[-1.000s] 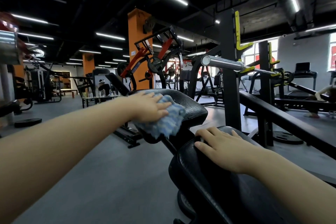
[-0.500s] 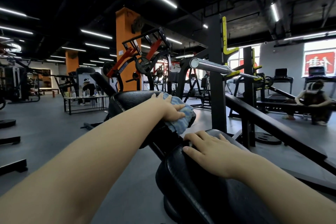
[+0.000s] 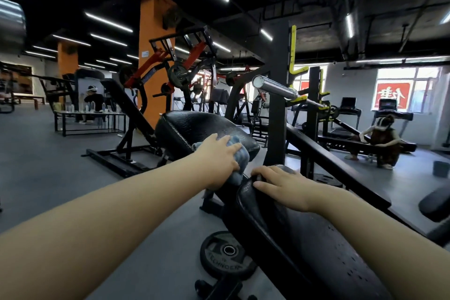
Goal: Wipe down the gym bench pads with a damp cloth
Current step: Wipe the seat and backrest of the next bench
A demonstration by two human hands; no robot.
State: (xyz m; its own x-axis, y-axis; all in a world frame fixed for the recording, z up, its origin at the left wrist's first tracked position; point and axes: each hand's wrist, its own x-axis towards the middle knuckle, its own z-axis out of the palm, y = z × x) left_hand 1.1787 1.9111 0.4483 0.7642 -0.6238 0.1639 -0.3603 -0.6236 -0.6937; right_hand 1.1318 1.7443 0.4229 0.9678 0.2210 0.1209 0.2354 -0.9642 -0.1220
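Blue terry fabric shows between and beyond the fingers [image 3: 233, 148] of my left hand [image 3: 220, 159], which lie spread and nearly straight, pressing the damp cloth [image 3: 239, 156] flat against the near right end of the far bench pad [image 3: 194, 126]; part of the cloth bunches and hangs off the pad's near edge, below the palm. The fingers [image 3: 261, 174] of my right hand [image 3: 285, 187] curl over the far rim of the near bench pad [image 3: 316, 246], gripping its edge, with the thumb laid along the pad's left side. Both pads are black, textured vinyl; the near one carries scattered droplets toward its near end. The two hands sit close together, not touching. On the grey floor left of the near pad lies a black weight plate [image 3: 227, 254]. Farther off, a steel barbell [image 3: 280, 89] rests in a black rack with yellow hooks, right of an orange pillar [image 3: 152, 56]. At far right a crouching person [image 3: 382, 140] is beside another bench; at far left a second person [image 3: 92, 100] is behind a low table.
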